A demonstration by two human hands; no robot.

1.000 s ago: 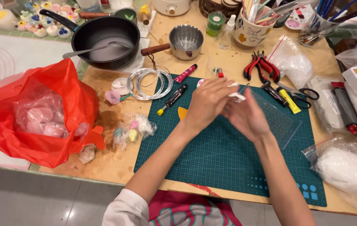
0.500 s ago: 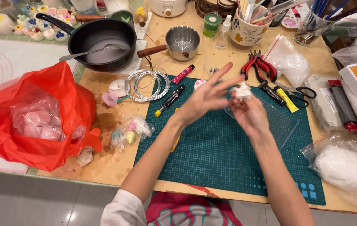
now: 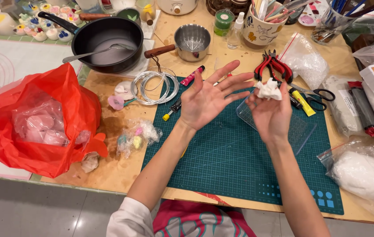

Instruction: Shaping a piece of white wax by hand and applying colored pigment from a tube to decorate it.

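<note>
Above the green cutting mat (image 3: 239, 162), the left hand (image 3: 204, 103) spreads open while the right hand (image 3: 271, 115) pinches a white clay lump (image 3: 269, 89), which could likely drop onto the clear sheet (image 3: 301, 129) should those fingertips slacken.

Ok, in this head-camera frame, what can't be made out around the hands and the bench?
- White lump in the right hand: its underside is hidden by the fingers.
- Clear plastic sheet: partly covered by that hand.
- Red bag: contents blurred behind inner plastic.
- Jars and brush cup: cut off by the top edge.
- Left hand: open, empty.
</note>
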